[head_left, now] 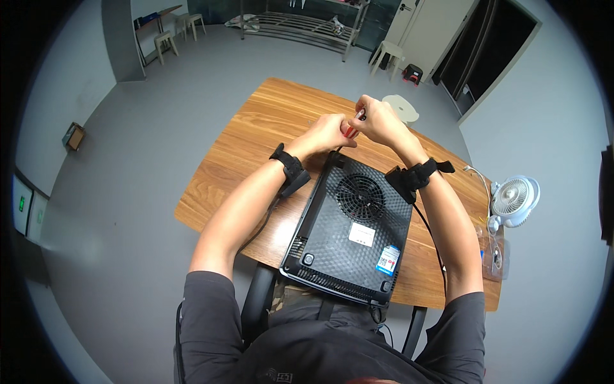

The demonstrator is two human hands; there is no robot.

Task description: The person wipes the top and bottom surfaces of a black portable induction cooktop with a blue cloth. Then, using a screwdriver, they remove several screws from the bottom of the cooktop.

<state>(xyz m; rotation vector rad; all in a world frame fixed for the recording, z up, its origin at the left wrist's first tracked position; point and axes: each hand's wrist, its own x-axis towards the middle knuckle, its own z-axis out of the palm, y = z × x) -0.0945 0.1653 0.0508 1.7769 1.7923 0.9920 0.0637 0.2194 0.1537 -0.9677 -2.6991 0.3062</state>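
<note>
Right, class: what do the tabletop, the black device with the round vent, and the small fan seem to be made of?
Tabletop: wood or wood-look laminate, satin; brown grain and soft glare fit either.
Black device: probably moulded plastic, textured; its patterned panel and slotted vents suggest so.
Small fan: likely smooth, pale plastic, judging by its rounded body and thin grille bars.

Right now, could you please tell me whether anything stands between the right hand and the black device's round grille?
Nothing visible blocks the right hand from the round grille on the black device; the left hand and small red item are left of that path.
</note>
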